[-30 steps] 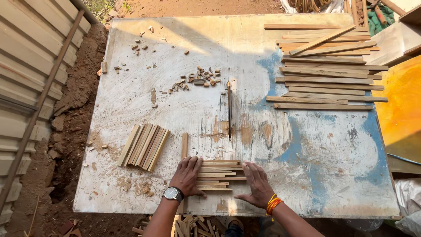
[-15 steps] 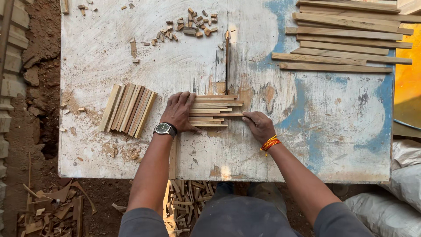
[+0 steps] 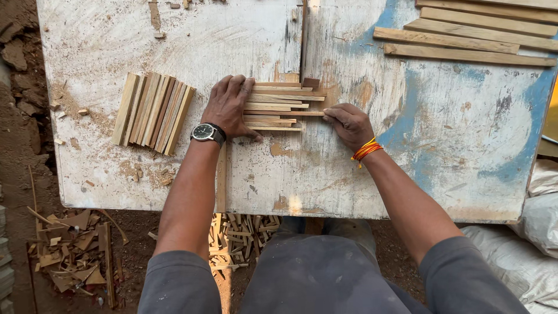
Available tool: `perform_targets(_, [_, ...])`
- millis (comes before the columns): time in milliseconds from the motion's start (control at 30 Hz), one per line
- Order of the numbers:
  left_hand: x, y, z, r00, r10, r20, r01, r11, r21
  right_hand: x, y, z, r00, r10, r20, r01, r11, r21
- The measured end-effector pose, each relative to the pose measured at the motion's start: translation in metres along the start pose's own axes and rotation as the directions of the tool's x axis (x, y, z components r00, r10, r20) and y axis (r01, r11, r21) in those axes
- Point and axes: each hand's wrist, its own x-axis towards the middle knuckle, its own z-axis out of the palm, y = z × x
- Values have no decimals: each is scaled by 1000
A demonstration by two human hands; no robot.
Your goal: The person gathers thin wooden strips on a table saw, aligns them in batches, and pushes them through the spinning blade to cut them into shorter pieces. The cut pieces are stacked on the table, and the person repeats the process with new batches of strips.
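Observation:
A row of short wooden strips (image 3: pixel 282 106) lies side by side on the worn white table (image 3: pixel 407 145). My left hand (image 3: pixel 228 104), with a black wristwatch, rests flat on the strips' left ends. My right hand (image 3: pixel 347 124), an orange thread on its wrist, presses its fingertips against the strips' right ends. The strips are uneven in length. A narrow saw slot (image 3: pixel 303 35) runs up the table just above the strips.
A second bundle of short strips (image 3: pixel 153 112) lies to the left. Long wooden slats (image 3: pixel 471 35) are stacked at the top right. Wood offcuts (image 3: pixel 70 250) litter the dirt ground below the table edge. White sacks (image 3: pixel 535 227) sit at the lower right.
The view has come closer over the table. Both hands stay at the two ends of the strips, pressing them together; the strips look more tightly gathered.

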Motion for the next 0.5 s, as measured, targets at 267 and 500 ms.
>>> perform_targets(267, [13, -5, -4, 1000, -22, 10, 22, 1000, 12, 14, 13, 1, 1000, -19, 9, 19, 999, -48])
perform_targets(500, [29, -10, -6, 996, -71, 59, 69, 997, 35, 24, 21, 7, 1000, -12, -15, 11, 999, -49])
